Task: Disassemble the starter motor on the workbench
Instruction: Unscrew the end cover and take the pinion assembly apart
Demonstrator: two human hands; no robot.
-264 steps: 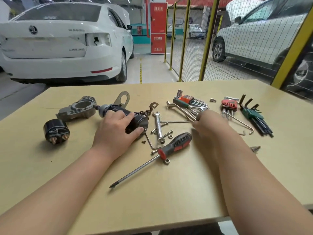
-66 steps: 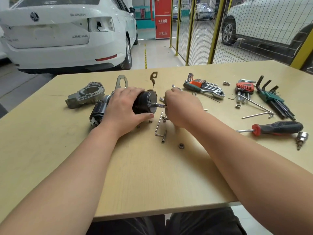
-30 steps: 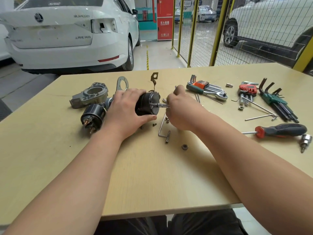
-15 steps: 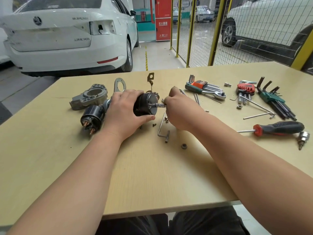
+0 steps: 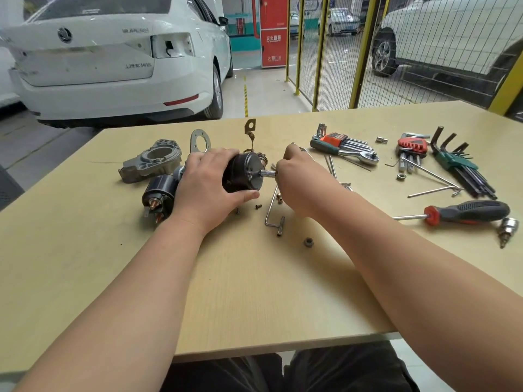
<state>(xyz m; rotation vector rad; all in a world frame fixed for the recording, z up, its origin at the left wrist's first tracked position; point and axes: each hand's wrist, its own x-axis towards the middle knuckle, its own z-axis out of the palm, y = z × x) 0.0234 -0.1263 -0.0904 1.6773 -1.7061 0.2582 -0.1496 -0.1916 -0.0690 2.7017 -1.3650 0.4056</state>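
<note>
The black starter motor body point(image 5: 244, 176) lies on its side on the workbench point(image 5: 254, 292). My left hand point(image 5: 209, 188) grips it from above, thumb under its front edge. My right hand point(image 5: 300, 179) holds a small socket tool point(image 5: 267, 173) seated on a fastener in the motor's end face; the tool's handle is hidden in my fist. The black solenoid point(image 5: 158, 190) lies to the left of the motor, the grey aluminium nose housing point(image 5: 152, 161) behind it. A metal flange plate point(image 5: 200, 140) stands behind my left hand.
Loose screws point(image 5: 258, 206), a nut point(image 5: 308, 242) and a bent L-shaped tool point(image 5: 273, 213) lie in front of the motor. At the right are a ratchet with hex keys point(image 5: 343, 145), red point(image 5: 411, 145) and green point(image 5: 458, 165) hex key sets and a screwdriver point(image 5: 467, 212).
Since 8.8 s ago my right hand brought a socket tool to the motor's end face, and the screwdriver now lies at the right. Over the last second both hands have barely moved.
</note>
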